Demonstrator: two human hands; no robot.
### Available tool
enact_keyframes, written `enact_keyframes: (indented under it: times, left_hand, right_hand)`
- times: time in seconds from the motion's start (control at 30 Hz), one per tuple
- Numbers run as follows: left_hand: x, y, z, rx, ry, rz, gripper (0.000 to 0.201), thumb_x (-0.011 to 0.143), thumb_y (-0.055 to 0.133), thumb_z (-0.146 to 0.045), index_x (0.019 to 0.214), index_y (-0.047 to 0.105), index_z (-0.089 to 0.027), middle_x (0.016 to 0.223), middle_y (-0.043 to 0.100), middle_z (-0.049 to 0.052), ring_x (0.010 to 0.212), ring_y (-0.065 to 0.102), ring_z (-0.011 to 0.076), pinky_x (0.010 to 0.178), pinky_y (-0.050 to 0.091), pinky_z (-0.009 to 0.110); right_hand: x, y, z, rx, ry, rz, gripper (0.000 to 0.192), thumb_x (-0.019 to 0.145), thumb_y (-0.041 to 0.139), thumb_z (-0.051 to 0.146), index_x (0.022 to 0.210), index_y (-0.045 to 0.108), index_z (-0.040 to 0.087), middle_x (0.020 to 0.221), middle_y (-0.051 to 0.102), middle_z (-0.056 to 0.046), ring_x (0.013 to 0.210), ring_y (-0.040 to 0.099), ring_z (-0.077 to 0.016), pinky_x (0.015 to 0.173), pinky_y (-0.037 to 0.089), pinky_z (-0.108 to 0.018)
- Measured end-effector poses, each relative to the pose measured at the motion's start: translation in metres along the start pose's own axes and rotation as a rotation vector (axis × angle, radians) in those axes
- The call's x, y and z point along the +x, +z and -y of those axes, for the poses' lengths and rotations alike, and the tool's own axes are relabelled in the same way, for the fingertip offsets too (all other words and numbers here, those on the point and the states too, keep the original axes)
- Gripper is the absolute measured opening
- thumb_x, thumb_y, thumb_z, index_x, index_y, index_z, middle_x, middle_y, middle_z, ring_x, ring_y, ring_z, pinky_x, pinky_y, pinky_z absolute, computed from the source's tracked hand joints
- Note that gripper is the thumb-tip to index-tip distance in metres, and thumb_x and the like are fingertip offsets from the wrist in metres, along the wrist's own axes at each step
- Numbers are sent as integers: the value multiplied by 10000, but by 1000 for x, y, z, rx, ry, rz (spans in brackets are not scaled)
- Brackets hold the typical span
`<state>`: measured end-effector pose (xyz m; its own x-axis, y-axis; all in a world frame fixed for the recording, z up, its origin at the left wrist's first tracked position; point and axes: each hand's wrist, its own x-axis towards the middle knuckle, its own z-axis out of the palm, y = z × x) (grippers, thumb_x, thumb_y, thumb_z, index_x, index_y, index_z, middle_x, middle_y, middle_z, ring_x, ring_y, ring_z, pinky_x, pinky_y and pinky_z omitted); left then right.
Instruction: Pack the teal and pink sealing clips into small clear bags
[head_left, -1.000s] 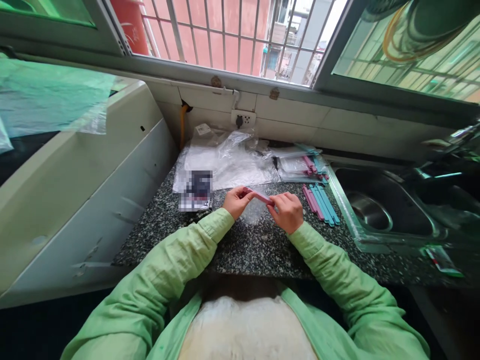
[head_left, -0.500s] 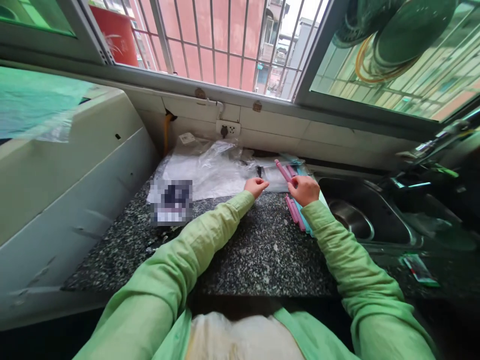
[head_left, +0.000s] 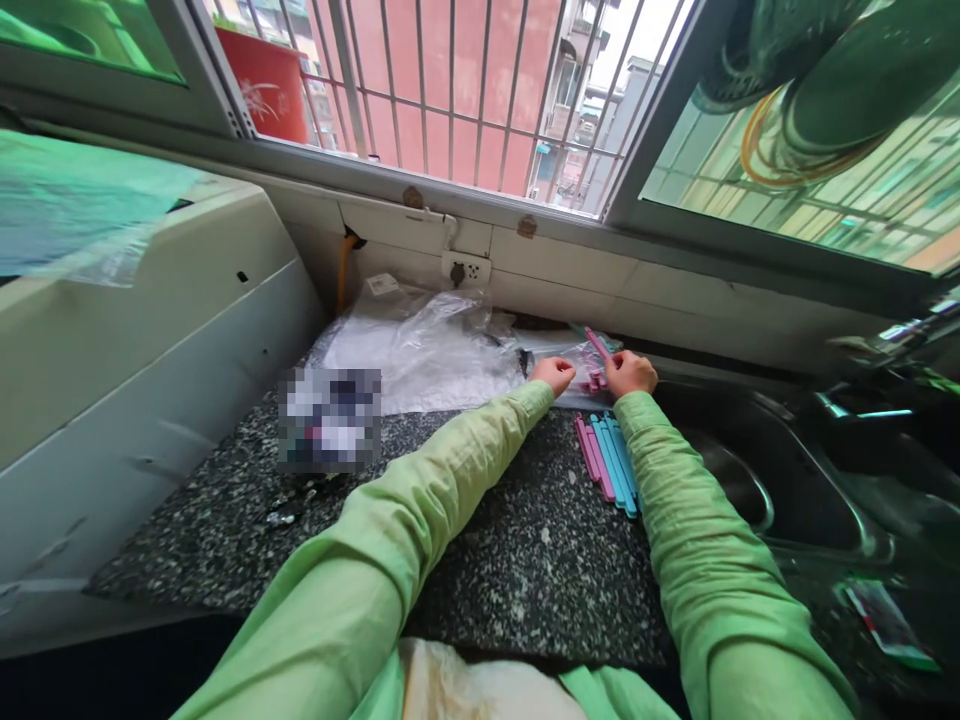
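Note:
Both my arms in green sleeves reach to the back of a speckled granite counter. My right hand holds a pink sealing clip that sticks up and to the left from its fingers. My left hand rests with curled fingers on a small clear bag beside it; whether it grips the bag is unclear. A row of pink and blue clips lies on the counter just below my right wrist.
Crumpled clear plastic bags lie at the back left of the counter. A steel sink lies to the right. A white appliance stands on the left. A wall socket sits below the barred window.
My hands left the middle of the counter, where they held the pink clip over a bag, and reached back to the clear bags by the wall. The right hand kept the clip.

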<state>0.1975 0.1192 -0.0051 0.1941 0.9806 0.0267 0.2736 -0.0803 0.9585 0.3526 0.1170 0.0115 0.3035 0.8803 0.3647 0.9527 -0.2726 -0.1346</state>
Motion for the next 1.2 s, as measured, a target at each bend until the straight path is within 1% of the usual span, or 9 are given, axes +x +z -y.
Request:
enact_keyframes:
  times: [0.13,0.27,0.37,0.5,0.6,0.7,0.83,1.0,1.2]
  left_hand:
    - [2,-14,2,62,2,-28,122,615,610,-212,671,679,-128,689,657,63,700,584,174,717,449,269]
    - [5,-49,-13,128,-5,-86,105,636,580,-188,633,665,-126,610,628,51,649,568,164,676,444,272]
    - [2,-96,-31,196,34,-109,95,622,595,-199,589,652,-131,523,581,22,584,537,141,624,429,248]
    - [-11,-182,-43,346,102,-227,135,628,589,-247,607,645,-126,505,551,3,554,494,117,587,396,228]
    - [-24,-243,-32,462,12,-377,132,617,582,-239,548,613,-130,448,490,-13,507,446,102,549,367,221]
    - [-37,-283,-10,508,-111,-408,159,604,586,-239,481,573,-140,369,400,-32,416,363,84,478,326,222]
    - [-45,-295,14,445,-240,-311,214,598,603,-297,444,566,-154,309,312,-46,346,294,80,423,274,241]
    - [-36,-271,25,416,-351,-223,324,604,617,-369,365,563,-156,275,301,-25,334,304,99,430,262,266]
    - [-26,-258,30,478,-280,-223,210,486,655,-125,338,512,-162,296,367,-29,406,403,116,467,315,247]
  right_hand:
    - [1,-1,2,-44,9,54,298,749,468,326,919,641,153,897,646,-140,879,556,-258,681,381,-325]
    - [2,-8,7,-86,-39,53,334,738,490,364,932,633,133,940,628,-161,899,535,-276,700,373,-352]
    - [4,-15,22,-55,-127,-36,333,746,478,366,913,634,124,926,625,-163,896,522,-276,711,369,-363]
    - [3,-18,64,43,-278,-59,268,753,468,327,845,647,149,883,639,-125,854,530,-245,708,380,-344]
    - [2,-13,105,126,-365,23,244,752,470,317,830,653,176,883,651,-91,837,549,-215,710,394,-312]
    - [8,-4,142,248,-326,191,222,738,494,308,839,655,194,912,661,-60,842,571,-187,712,404,-273]
    - [27,15,181,339,-257,279,237,743,498,306,872,648,176,936,661,-63,859,586,-174,724,409,-247]
    - [40,40,210,390,-168,313,328,721,519,367,915,630,127,962,649,-121,870,594,-210,713,427,-267]
    - [42,42,220,481,-132,260,230,726,477,247,847,647,151,903,665,-90,820,594,-174,703,425,-240]
